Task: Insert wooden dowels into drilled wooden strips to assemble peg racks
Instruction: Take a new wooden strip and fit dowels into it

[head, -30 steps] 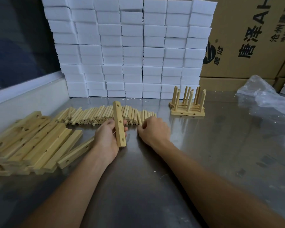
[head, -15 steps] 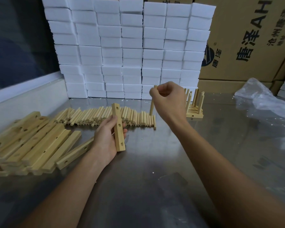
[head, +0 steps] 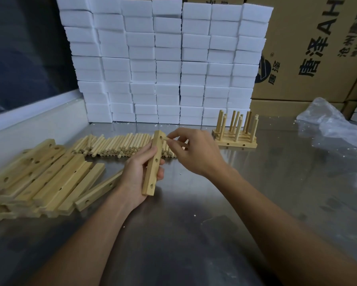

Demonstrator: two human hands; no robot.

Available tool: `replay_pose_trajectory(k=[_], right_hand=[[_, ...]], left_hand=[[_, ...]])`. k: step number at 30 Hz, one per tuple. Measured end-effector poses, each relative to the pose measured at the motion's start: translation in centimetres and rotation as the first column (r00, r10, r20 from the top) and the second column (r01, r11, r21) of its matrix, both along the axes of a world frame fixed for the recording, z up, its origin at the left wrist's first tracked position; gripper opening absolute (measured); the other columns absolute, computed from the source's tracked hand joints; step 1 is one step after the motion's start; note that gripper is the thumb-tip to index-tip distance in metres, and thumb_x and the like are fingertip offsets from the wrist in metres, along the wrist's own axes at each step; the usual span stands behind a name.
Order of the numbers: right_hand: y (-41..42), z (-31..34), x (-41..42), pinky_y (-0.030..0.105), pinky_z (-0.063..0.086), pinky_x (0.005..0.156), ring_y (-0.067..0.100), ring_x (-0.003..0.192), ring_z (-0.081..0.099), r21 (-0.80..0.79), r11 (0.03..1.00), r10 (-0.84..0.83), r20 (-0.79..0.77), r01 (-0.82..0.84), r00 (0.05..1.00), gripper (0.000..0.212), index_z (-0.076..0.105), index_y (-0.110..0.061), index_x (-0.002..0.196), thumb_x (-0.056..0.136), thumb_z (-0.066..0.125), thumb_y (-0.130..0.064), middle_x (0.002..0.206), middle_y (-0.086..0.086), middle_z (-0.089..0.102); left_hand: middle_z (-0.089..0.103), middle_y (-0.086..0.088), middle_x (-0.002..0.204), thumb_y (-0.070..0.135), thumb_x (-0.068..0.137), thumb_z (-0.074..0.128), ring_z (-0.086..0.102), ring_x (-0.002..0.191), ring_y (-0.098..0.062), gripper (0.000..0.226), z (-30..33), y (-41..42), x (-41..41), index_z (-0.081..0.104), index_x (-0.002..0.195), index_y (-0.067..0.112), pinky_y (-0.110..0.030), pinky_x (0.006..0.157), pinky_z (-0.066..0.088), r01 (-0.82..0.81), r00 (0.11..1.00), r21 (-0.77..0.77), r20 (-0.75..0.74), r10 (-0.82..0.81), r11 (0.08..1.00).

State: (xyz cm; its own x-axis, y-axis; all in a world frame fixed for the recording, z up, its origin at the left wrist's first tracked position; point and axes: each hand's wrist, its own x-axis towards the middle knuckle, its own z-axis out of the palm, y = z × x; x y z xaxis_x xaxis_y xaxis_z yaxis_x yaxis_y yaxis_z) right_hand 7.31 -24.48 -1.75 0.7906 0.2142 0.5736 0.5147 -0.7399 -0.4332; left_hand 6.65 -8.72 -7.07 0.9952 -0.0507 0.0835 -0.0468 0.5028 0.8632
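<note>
My left hand [head: 138, 174] grips a drilled wooden strip [head: 152, 168] upright and tilted, with three holes facing me. My right hand [head: 196, 150] pinches a wooden dowel [head: 169, 139], mostly hidden by the fingers, with its tip at the strip's top hole. A row of loose dowels [head: 115, 146] lies on the metal table [head: 194, 234] behind my hands. A heap of drilled strips [head: 41, 178] lies at the left. Several finished peg racks [head: 235, 134] stand stacked at the back right.
A wall of stacked white foam blocks [head: 165, 62] rises at the back. Cardboard boxes [head: 313, 48] stand at the back right, with a crumpled clear plastic bag [head: 330, 122] in front of them. A raised ledge [head: 29, 124] borders the table's left side.
My right hand picked a dowel from the row, lifted it, then brought it down to the strip's top hole. My left hand raised and turned the strip so its holes face me.
</note>
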Motion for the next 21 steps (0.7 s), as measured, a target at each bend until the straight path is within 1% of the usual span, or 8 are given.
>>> replay_pose_trajectory(k=[3,6,9,11,14,17,19,21], right_hand=[[0.2,-0.2,0.1,0.039,0.056,0.078,0.010,0.091,0.068,-0.039,0.999,-0.014,0.006,0.014,1.000,0.021,0.071,-0.031,0.108,0.093,0.060,-0.042,0.093,-0.011,0.074],[0.3,-0.2,0.1,0.039,0.057,0.078,0.010,0.095,0.068,-0.059,0.998,-0.029,0.021,0.030,0.999,0.022,0.071,-0.031,0.109,0.094,0.060,-0.043,0.098,-0.011,0.074],[0.1,-0.1,0.2,0.038,0.057,0.075,0.008,0.095,0.067,-0.079,0.996,-0.042,0.049,0.046,0.998,0.023,0.071,-0.033,0.110,0.094,0.059,-0.044,0.100,-0.013,0.073],[0.1,0.0,0.2,0.037,0.056,0.075,0.009,0.096,0.066,-0.137,0.988,-0.057,0.083,0.068,0.995,0.023,0.071,-0.034,0.110,0.095,0.058,-0.046,0.102,-0.013,0.072],[0.0,0.2,0.1,0.037,0.054,0.071,0.014,0.093,0.066,-0.209,0.973,-0.066,0.145,0.096,0.987,0.023,0.071,-0.032,0.109,0.096,0.057,-0.044,0.101,-0.010,0.070],[0.0,0.1,-0.1,0.037,0.052,0.066,0.020,0.088,0.065,-0.272,0.954,-0.075,0.202,0.130,0.976,0.020,0.071,-0.027,0.103,0.096,0.057,-0.040,0.096,-0.007,0.067],[0.0,-0.1,-0.3,0.033,0.047,0.060,0.022,0.084,0.065,-0.280,0.949,-0.082,0.237,0.149,0.968,0.018,0.070,-0.025,0.099,0.095,0.057,-0.037,0.093,-0.006,0.067],[0.1,0.0,-0.5,0.029,0.040,0.055,0.024,0.079,0.066,-0.249,0.956,-0.086,0.272,0.157,0.958,0.014,0.070,-0.023,0.094,0.093,0.060,-0.034,0.089,-0.005,0.068]], left_hand=[[0.060,-0.005,0.068,0.027,0.089,0.063,0.048,0.044,-0.015,0.023,0.0,0.1,0.0,0.076,0.108,0.027,-0.022,0.042,0.041,0.016,1.000,0.021,0.010,-0.017,1.000],[0.058,-0.006,0.070,0.026,0.088,0.063,0.047,0.043,-0.015,0.025,-0.1,0.2,0.0,0.073,0.111,0.024,-0.023,0.041,0.039,0.034,0.999,0.037,0.024,-0.035,0.999],[0.060,-0.006,0.071,0.024,0.086,0.063,0.047,0.041,-0.015,0.034,-0.1,0.1,0.0,0.069,0.119,0.019,-0.023,0.039,0.038,0.034,0.999,0.055,0.032,-0.036,0.998],[0.064,-0.006,0.074,0.024,0.084,0.064,0.047,0.041,-0.015,0.036,-0.1,0.0,-0.1,0.068,0.119,0.016,-0.022,0.039,0.038,0.032,0.998,0.070,0.044,-0.035,0.997],[0.066,-0.008,0.078,0.019,0.088,0.062,0.047,0.040,-0.016,0.027,0.1,-0.2,-0.3,0.070,0.113,0.014,-0.022,0.039,0.037,0.005,0.998,0.108,0.054,-0.010,0.994],[0.066,-0.009,0.075,0.015,0.092,0.062,0.048,0.039,-0.018,0.021,0.2,-0.5,-0.6,0.070,0.111,0.010,-0.021,0.038,0.037,-0.058,0.998,0.142,0.047,0.052,0.988],[0.064,-0.010,0.072,0.015,0.090,0.064,0.047,0.038,-0.018,0.021,0.3,-0.9,-0.7,0.070,0.110,0.009,-0.021,0.039,0.035,-0.089,0.995,0.173,0.061,0.080,0.981],[0.062,-0.011,0.072,0.014,0.090,0.064,0.045,0.037,-0.018,0.021,0.7,-1.1,-0.9,0.069,0.109,0.007,-0.021,0.039,0.034,-0.096,0.993,0.168,0.080,0.084,0.981]])
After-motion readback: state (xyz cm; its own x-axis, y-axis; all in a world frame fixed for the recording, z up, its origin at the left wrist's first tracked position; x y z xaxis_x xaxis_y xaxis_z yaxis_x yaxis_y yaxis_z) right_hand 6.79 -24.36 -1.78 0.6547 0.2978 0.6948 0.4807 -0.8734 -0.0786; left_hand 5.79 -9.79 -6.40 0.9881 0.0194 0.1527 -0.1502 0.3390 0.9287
